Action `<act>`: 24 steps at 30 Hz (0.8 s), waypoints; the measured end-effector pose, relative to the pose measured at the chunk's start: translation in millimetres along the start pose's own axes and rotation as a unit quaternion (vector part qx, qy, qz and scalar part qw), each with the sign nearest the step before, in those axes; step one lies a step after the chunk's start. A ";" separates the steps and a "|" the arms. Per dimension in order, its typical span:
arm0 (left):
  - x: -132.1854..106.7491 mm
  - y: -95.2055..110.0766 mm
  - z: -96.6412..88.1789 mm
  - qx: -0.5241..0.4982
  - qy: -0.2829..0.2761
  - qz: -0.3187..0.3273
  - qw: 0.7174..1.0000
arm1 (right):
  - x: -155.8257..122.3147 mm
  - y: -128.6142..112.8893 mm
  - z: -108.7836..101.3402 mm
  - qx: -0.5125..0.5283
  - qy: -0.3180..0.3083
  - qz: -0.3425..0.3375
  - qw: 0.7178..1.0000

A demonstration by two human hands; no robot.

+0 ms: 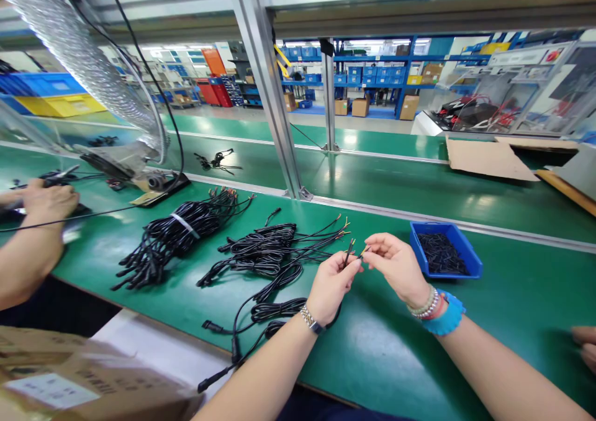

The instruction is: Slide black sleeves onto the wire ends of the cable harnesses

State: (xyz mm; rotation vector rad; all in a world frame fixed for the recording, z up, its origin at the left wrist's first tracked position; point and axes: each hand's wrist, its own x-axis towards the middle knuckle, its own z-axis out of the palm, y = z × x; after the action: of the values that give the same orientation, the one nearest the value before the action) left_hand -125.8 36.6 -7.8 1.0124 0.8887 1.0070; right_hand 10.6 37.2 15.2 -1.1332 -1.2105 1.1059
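Well, just left of the blue bin (472,262), my left hand (330,285) grips a black cable (348,254) near its end while my right hand (395,264) pinches a thin yellowish wire (365,251), which might slip or bend if my pinch loosens or the cable's weight tugs.

Black cable (347,256), thin, its split end gripped in the left hand (331,279), raised just above the table. Dark wire ends poke up from the fist, slanting, light-coloured at the tips. One yellow wire (365,251) runs toward the right hand (395,264), its end at the pinched fingertips; exact contact too small to tell. A black loop (336,319) shows beside the left wrist; whether it joins the held end, hidden by the hand.
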 end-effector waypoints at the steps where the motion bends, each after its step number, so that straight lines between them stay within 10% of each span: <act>1: -0.1 -0.1 -0.1 0.001 0.004 0.005 1.000 | 0.0 0.4 0.1 0.002 -0.006 0.005 1.000; 10: 0.1 0.3 -1.1 0.033 0.061 0.034 0.997 | 1.5 -13.2 -9.2 -0.074 0.072 -0.049 0.993; 24: -0.4 -2.1 -1.8 0.077 0.040 0.061 0.994 | -1.6 -3.4 2.2 -0.003 0.021 0.008 1.000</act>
State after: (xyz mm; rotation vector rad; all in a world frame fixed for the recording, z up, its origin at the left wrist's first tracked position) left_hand -127.1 36.2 -10.2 1.1740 0.9911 1.0995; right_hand 8.4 35.3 18.4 -1.1678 -1.1735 1.0862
